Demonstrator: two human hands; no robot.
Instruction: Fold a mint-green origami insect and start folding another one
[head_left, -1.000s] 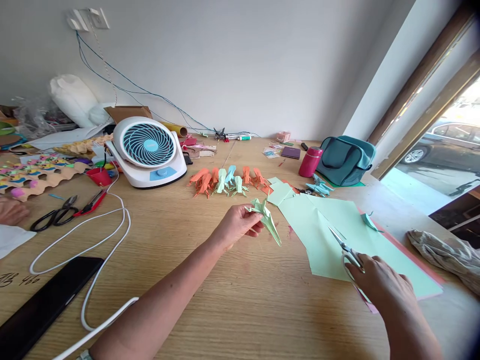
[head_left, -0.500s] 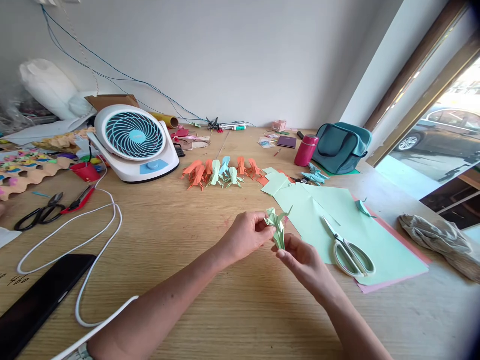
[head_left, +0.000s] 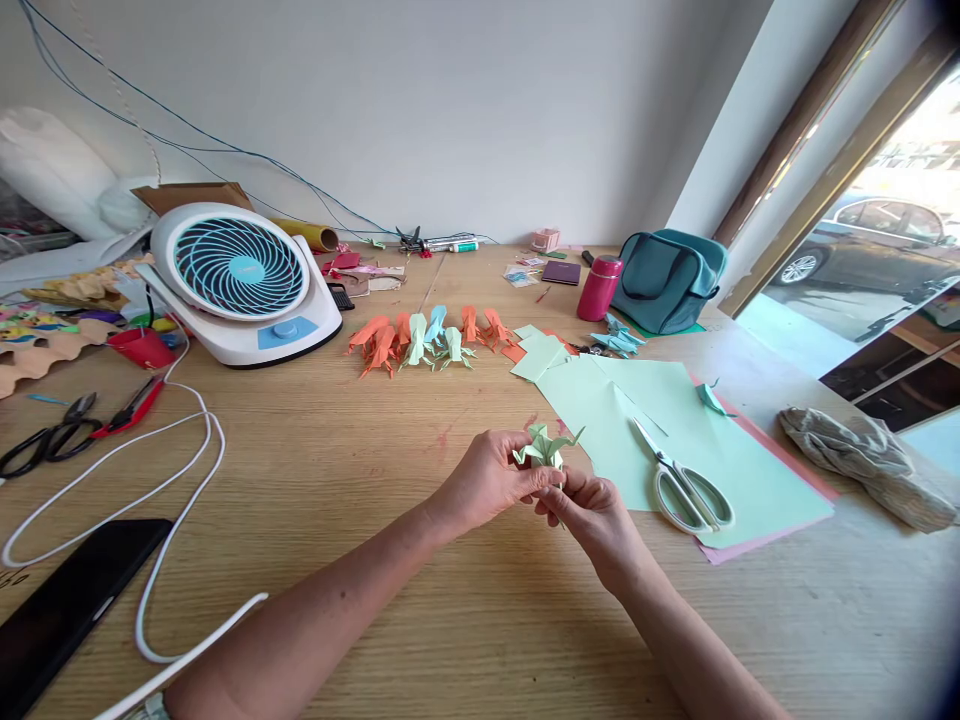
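Green folded paper (head_left: 544,448) is up over the worktop (head_left: 360,460); I see the left hand (head_left: 491,472) and right hand (head_left: 598,512) both pinching it. Scissors (head_left: 663,459) lie on a green sheet (head_left: 757,480), handles by its front edge. Paper shapes (head_left: 417,342) stand toward the worktop's back edge.

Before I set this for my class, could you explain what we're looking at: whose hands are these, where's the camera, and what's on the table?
There is no machine here, just a person's bare left hand and right hand. The camera is worn on that person's head, looking forward and down. Both hands pinch a folded pale-green paper piece; fingers hide its lower part. On the wooden table, scissors lie open on green sheets to the right. Farther back are folded paper figures in orange, green and blue, a fan and a pink bottle.
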